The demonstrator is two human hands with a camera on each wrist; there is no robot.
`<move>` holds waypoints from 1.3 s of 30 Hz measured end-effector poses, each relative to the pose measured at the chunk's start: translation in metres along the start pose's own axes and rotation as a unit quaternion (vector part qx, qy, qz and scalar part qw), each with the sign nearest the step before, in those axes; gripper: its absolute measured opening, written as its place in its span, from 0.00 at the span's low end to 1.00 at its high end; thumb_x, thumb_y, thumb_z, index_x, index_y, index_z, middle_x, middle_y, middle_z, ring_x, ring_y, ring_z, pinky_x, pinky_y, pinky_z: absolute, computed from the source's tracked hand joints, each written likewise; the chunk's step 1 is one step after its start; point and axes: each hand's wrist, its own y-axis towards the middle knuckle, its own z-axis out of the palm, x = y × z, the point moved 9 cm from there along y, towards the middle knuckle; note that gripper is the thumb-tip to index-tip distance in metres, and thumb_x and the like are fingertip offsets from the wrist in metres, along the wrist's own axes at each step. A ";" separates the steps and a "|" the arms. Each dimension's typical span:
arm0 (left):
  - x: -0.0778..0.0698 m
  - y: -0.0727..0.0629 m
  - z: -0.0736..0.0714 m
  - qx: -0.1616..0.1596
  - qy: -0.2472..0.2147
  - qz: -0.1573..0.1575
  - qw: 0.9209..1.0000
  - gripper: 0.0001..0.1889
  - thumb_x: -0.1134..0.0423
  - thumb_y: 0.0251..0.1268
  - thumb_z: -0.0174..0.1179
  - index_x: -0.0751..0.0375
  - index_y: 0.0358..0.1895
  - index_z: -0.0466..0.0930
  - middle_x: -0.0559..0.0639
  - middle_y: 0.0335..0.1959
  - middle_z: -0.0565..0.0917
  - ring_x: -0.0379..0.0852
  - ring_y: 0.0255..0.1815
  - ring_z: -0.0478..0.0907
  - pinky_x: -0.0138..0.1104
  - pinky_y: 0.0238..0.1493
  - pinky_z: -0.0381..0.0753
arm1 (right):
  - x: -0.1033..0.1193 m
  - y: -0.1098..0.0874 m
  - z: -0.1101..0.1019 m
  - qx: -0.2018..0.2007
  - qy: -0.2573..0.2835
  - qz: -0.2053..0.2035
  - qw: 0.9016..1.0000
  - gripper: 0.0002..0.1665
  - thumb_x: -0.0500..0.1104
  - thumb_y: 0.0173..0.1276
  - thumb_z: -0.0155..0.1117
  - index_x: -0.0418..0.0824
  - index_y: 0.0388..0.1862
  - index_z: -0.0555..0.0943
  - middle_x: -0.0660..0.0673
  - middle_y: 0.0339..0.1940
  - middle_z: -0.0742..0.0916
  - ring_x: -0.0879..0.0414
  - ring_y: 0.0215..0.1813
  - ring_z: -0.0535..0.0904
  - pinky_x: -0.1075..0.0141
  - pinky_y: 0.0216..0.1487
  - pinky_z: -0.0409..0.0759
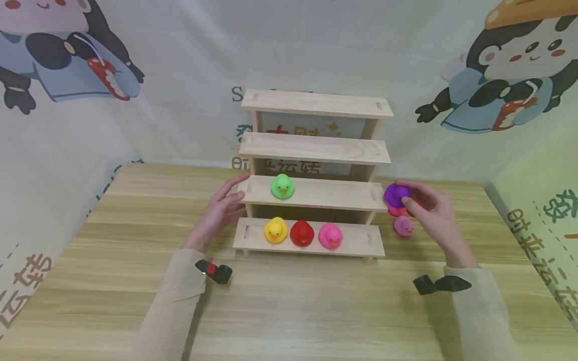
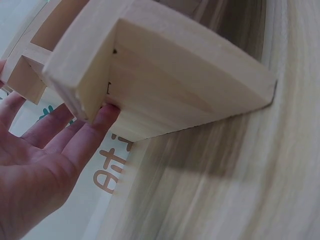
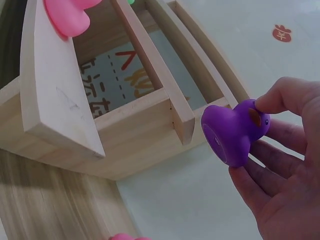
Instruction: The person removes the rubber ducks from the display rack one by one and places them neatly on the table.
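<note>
Wood-grain worktop point(image 1: 293, 306), printed cloth point(image 1: 316, 55) behind. Stepped shelf point(image 1: 329, 194) mid-worktop: green duck point(image 1: 282, 187) second step up; yellow duck point(image 1: 276, 231), red duck point(image 1: 302, 234), pink duck point(image 1: 331, 236) bottom step. Right hand point(image 1: 431, 210) pinches purple duck point(image 3: 227, 132) just off the second step's right end, loose pink duck point(image 1: 404, 226) nearby. Purple one tilted: base lower left, head upper right in right-wrist view. Left hand point(image 1: 218, 214) mostly straight-fingered, touching shelf's left end.

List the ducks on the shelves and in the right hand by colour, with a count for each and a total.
Green duck: 1
Yellow duck: 1
Red duck: 1
Pink duck: 1
Purple duck, held in the right hand: 1
Total: 5
</note>
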 end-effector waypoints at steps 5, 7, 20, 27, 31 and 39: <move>0.000 0.000 0.000 0.001 -0.001 -0.001 1.000 0.26 0.60 0.75 0.45 0.52 0.75 0.56 0.62 0.73 0.56 0.70 0.65 0.65 0.59 0.62 0.65 | -0.003 -0.003 -0.006 -0.007 -0.020 -0.001 1.000 0.19 0.25 0.66 0.55 0.23 0.56 0.75 0.57 0.49 0.83 0.65 0.49 0.78 0.78 0.50 0.75; 0.000 0.000 0.000 0.002 -0.002 -0.001 1.000 0.26 0.60 0.76 0.44 0.52 0.75 0.56 0.62 0.73 0.56 0.70 0.65 0.65 0.58 0.62 0.65 | -0.005 -0.006 -0.008 -0.009 -0.026 -0.001 1.000 0.18 0.25 0.67 0.55 0.23 0.56 0.75 0.57 0.50 0.82 0.64 0.49 0.78 0.78 0.50 0.75; 0.000 0.000 0.000 0.002 -0.006 0.000 1.000 0.27 0.60 0.75 0.45 0.54 0.75 0.56 0.61 0.73 0.56 0.69 0.65 0.65 0.58 0.62 0.65 | -0.017 -0.021 -0.019 -0.017 0.000 -0.013 1.000 0.17 0.23 0.66 0.53 0.18 0.53 0.74 0.56 0.47 0.84 0.65 0.48 0.80 0.77 0.49 0.76; 0.000 0.000 0.000 0.003 -0.008 0.000 1.000 0.28 0.61 0.75 0.45 0.56 0.75 0.54 0.61 0.73 0.57 0.70 0.65 0.65 0.58 0.63 0.64 | -0.028 -0.029 -0.027 -0.025 -0.011 0.006 1.000 0.17 0.25 0.67 0.54 0.20 0.55 0.74 0.58 0.47 0.84 0.66 0.49 0.79 0.78 0.50 0.74; 0.000 0.000 0.001 0.006 -0.011 0.001 1.000 0.28 0.61 0.75 0.45 0.56 0.75 0.54 0.61 0.73 0.56 0.70 0.65 0.64 0.58 0.63 0.63 | -0.035 -0.032 -0.031 -0.027 -0.008 0.012 1.000 0.17 0.25 0.68 0.54 0.20 0.55 0.74 0.57 0.48 0.84 0.66 0.50 0.79 0.78 0.50 0.74; 0.000 0.000 0.001 0.006 -0.013 0.001 1.000 0.28 0.61 0.75 0.45 0.57 0.75 0.54 0.62 0.73 0.56 0.70 0.65 0.64 0.58 0.64 0.63 | -0.049 -0.038 -0.039 -0.040 -0.022 0.029 0.999 0.18 0.26 0.68 0.54 0.23 0.57 0.75 0.59 0.49 0.83 0.68 0.51 0.77 0.80 0.51 0.73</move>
